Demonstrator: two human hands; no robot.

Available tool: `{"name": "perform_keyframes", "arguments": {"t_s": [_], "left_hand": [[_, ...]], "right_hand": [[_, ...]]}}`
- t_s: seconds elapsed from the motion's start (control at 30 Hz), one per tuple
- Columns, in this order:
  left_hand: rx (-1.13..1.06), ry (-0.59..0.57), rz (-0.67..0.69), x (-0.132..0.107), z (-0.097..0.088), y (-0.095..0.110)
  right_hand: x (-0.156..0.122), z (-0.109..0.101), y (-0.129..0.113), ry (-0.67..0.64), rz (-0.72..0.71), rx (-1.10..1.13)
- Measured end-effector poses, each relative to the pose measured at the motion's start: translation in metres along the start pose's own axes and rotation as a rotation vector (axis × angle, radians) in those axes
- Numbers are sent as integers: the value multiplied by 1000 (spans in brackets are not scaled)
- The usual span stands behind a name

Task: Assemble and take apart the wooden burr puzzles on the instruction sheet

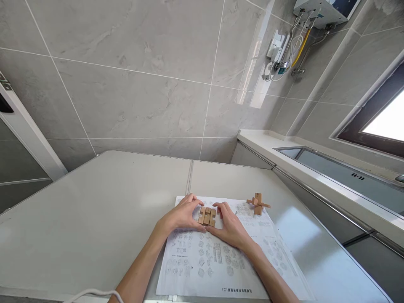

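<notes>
A small group of notched wooden puzzle pieces lies side by side on a printed instruction sheet. My left hand curls around their left side, index fingertip at the far edge and thumb near the front edge. From the right, my right hand brackets the same pieces, its thumb at their front edge and its index finger by the far right corner. Farther right, a cross-shaped wooden burr puzzle rests on the sheet's edge, apart from both hands.
The sheet lies on a white tabletop with a seam running away from me. A white cable crosses the near left edge. A counter with a sink stands at right, and a tiled wall rises behind.
</notes>
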State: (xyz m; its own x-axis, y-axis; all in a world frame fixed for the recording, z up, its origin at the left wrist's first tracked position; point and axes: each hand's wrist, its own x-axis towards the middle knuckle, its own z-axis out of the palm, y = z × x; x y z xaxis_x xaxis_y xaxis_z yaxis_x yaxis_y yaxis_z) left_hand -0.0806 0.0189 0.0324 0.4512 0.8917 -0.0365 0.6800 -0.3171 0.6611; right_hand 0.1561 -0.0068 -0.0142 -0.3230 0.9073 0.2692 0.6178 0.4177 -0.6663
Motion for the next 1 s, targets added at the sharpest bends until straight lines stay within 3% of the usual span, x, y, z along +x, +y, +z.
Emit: {"name": "perform_keyframes", "arguments": {"t_s": [0.43, 1.0], "left_hand": [[-117, 89, 58, 5, -2, 4], [208, 237, 2, 5, -1, -5]], "right_hand": [[3, -3, 6, -72, 18, -20], [3, -3, 7, -6, 7, -60]]}}
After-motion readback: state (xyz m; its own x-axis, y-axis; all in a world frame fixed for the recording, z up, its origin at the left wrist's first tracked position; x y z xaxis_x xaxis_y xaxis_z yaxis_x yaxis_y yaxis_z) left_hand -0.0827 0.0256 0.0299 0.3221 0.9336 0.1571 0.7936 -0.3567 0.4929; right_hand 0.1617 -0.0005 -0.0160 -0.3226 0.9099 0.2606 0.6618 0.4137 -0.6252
